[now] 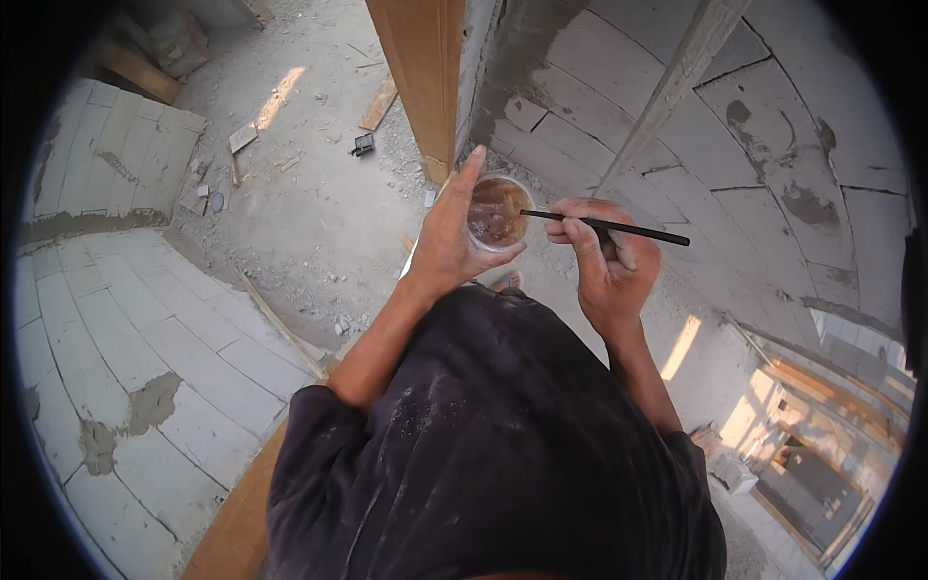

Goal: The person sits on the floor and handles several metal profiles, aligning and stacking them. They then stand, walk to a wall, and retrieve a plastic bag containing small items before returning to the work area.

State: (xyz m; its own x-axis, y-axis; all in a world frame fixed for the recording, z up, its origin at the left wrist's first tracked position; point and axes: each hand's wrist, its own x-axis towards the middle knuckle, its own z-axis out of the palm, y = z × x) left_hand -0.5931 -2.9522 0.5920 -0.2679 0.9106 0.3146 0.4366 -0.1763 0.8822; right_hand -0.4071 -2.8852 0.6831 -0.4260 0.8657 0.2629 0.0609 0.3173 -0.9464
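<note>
My left hand [452,232] is wrapped round a clear round tub [498,247] in front of my chest, its thumb and fingers on opposite sides of the rim. Inside lies a brownish, glossy substance [495,211]. Between the thumb and fingers of my right hand [611,256] is a thin black stick [638,230], perhaps a brush handle. Its left end reaches over the tub's rim into the brown substance; what kind of tip it has cannot be made out. The other end sticks out to the right past my knuckles.
A brown wooden post [421,72] stands just beyond the tub, beside a grey block wall [667,126] with a slanting pole [677,87]. On the left is a low block wall [145,329]. Rubble, a plank [379,103] and a small black box [362,145] lie on the dusty floor.
</note>
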